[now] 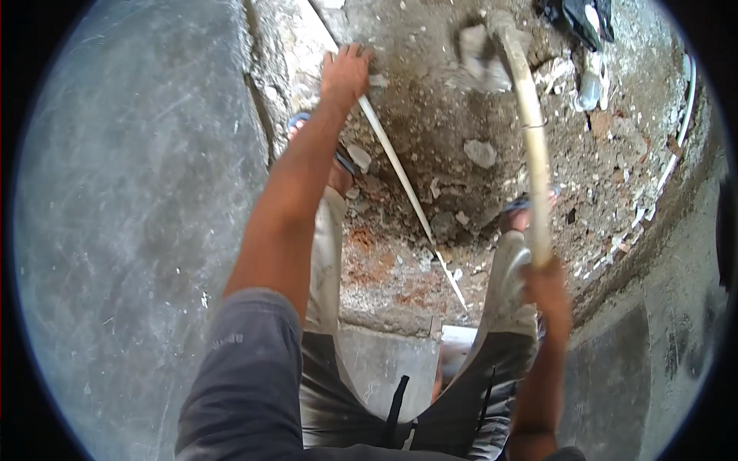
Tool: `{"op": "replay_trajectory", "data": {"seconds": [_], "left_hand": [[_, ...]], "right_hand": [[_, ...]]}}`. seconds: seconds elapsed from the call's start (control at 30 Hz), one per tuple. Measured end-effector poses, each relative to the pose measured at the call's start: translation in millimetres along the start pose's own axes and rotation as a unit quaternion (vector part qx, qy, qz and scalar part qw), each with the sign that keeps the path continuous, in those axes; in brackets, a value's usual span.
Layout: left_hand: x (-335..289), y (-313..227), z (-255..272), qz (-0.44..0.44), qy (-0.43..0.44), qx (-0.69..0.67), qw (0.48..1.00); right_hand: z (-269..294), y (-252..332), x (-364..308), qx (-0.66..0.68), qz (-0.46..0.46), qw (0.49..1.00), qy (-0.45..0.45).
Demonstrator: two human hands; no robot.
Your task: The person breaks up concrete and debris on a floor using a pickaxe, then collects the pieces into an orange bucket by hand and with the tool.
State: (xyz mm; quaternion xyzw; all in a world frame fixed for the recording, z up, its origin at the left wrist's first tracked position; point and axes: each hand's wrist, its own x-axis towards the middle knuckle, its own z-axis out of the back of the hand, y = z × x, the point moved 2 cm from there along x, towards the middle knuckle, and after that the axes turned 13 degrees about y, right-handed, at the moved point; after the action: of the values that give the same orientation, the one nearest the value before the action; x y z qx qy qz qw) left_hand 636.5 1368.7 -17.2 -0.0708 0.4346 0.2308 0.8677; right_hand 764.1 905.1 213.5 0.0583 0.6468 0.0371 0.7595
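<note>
A long white pipe [396,165] lies slantwise over a trench of broken soil, from the far edge down toward the space between my feet. My left hand [346,74] reaches far forward and is closed on the pipe's upper part. With my right hand [547,286] I grip the near end of a hoe's pale wooden handle [532,127]. The hoe's head [484,54] is at the far end, on the soil or just over it; it is blurred, so contact is hard to tell. A pale stone [480,153] sits between pipe and handle.
Smooth grey concrete floor [146,192] borders the dug strip on the left. My sandalled feet stand in the rubble, either side of the pipe. A black plastic bag [580,19] and a clear plastic bottle [590,92] lie far right. A thin white pipe [667,173] follows the right edge.
</note>
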Motion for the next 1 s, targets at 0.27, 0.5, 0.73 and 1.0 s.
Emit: {"op": "replay_trajectory", "data": {"seconds": [0.27,0.5,0.73,1.0], "left_hand": [[-26,19,-35,0.067,0.117,0.322,0.937],[-130,-38,23,0.103,0.150,0.238,0.954],[-247,-30,47,0.140,0.065,0.235,0.959],[-431,-39,92,0.158,0.057,0.238,0.957]], "right_hand": [[127,189,-18,-0.339,0.189,0.903,-0.186],[154,272,15,-0.484,0.240,0.829,-0.144],[138,252,2,-0.488,0.273,0.814,-0.157],[140,231,-4,-0.484,0.244,0.826,-0.155]]}}
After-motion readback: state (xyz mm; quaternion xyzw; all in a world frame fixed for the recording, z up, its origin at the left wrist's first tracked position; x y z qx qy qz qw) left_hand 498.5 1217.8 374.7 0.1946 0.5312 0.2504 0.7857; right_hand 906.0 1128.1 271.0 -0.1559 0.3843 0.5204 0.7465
